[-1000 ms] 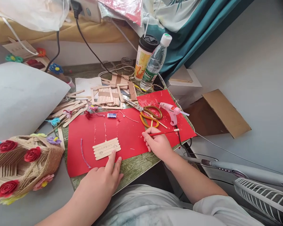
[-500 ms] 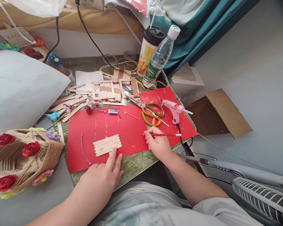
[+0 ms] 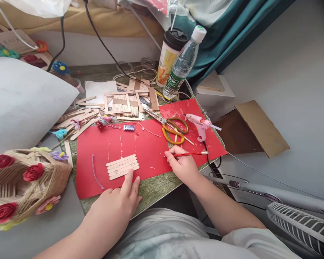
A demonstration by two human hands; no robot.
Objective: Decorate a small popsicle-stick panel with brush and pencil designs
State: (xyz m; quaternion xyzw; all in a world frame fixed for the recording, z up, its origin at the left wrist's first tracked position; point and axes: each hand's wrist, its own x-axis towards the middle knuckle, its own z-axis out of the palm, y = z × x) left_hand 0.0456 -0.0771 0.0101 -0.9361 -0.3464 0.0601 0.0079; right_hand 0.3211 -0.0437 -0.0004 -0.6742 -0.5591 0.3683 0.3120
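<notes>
A small panel of popsicle sticks [image 3: 122,167], with pencil marks and star shapes drawn on it, lies on red paper [image 3: 151,158]. My left hand [image 3: 118,201] rests at its lower edge, index finger touching it and fingers stretched out. My right hand [image 3: 184,165] holds a red pencil [image 3: 191,154] between thumb and fingers, its tip pointing left over the paper. Above the panel run thin pink twisted strands [image 3: 121,145]. A purple strand of yarn [image 3: 97,172] lies to its left, and an eraser [image 3: 129,128] sits further up.
Scissors [image 3: 175,130] with orange handles and a pink glue gun [image 3: 199,126] lie at the right. Behind are stacked popsicle sticks [image 3: 122,102], a water bottle [image 3: 182,64] and a lidded cup [image 3: 169,57]. A twine basket with flowers [image 3: 54,183] stands at the left.
The view has shifted very slightly. Both hands stay in nearly the same places, with the red pencil still in the right hand.
</notes>
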